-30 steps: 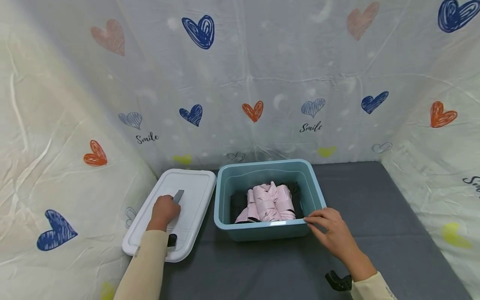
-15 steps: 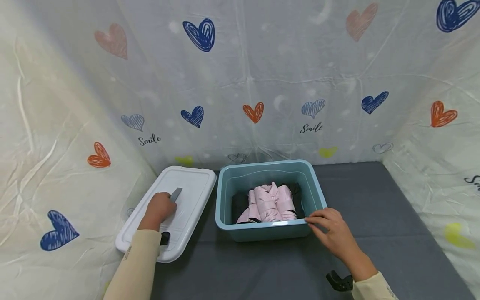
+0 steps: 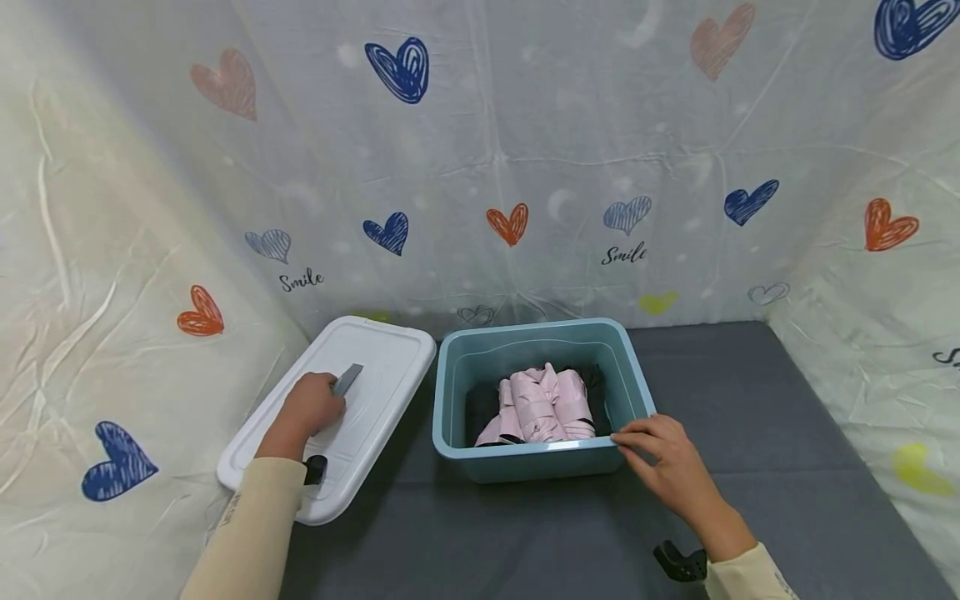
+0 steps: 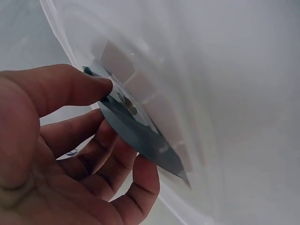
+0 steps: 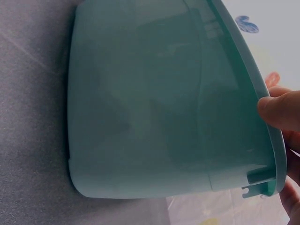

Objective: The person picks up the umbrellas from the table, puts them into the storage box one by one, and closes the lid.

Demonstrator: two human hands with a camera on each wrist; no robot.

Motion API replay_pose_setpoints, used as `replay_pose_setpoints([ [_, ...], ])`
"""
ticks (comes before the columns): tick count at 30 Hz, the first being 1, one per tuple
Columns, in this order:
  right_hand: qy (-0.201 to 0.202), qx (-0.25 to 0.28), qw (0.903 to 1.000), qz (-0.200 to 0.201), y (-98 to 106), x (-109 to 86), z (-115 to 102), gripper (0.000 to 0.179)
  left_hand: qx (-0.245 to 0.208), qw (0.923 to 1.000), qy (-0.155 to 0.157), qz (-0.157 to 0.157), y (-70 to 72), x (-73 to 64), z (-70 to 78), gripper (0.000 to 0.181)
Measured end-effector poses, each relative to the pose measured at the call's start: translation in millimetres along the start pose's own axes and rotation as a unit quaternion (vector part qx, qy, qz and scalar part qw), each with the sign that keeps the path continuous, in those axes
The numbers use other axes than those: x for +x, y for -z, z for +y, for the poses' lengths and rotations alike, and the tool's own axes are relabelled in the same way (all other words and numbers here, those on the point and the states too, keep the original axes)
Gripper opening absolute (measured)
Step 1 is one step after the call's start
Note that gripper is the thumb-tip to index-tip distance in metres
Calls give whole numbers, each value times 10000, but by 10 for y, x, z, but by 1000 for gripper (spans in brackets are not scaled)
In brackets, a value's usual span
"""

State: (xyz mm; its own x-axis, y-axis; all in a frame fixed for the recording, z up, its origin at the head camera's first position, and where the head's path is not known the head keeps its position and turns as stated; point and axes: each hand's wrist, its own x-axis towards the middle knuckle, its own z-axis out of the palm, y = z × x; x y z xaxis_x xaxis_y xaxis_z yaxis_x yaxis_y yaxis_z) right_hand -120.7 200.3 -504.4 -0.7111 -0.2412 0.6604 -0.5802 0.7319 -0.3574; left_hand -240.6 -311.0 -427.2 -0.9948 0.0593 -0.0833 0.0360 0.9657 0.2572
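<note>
A white lid [image 3: 382, 354] with a grey handle [image 3: 348, 380] leans at a slant left of the bin. My left hand [image 3: 303, 408] grips this handle; in the left wrist view the thumb [image 4: 89, 86] lies on one face of the handle [image 4: 145, 143], with curled fingers on the other. The blue-green plastic bin [image 3: 540, 469] stands uncovered on the table. Inside are rolled pink bundles [image 3: 536, 408] and something dark beside them. With thumb and fingers, my right hand [image 3: 667, 462] pinches the bin's rim at its near right corner, as the right wrist view also shows.
A dark grey cloth covers the table [image 3: 735, 400], which extends right of the bin and in front of it. Pale sheets [image 3: 450, 150] printed with hearts hang behind and on both sides. The lid's far right corner sits close to the bin's left rim.
My left hand has moved left and slightly away from me with the lid, whose tilt has grown. The right hand stays on the rim; the bin has barely moved.
</note>
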Motion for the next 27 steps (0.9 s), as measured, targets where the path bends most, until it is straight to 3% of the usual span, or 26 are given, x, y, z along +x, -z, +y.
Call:
replay_pose_setpoints([
  [7,-22,-20,10000,-17,9,6,-15,30,50,9997,-42,-223,146,-27,80,47],
  [16,-46,45,10000,34,-1,-7,-5,30,211,9994,-108,-258,305,-25,195,45],
  [27,4,121,9998,127,-2,-7,1,30,129,9988,-156,-451,379,-24,336,49],
])
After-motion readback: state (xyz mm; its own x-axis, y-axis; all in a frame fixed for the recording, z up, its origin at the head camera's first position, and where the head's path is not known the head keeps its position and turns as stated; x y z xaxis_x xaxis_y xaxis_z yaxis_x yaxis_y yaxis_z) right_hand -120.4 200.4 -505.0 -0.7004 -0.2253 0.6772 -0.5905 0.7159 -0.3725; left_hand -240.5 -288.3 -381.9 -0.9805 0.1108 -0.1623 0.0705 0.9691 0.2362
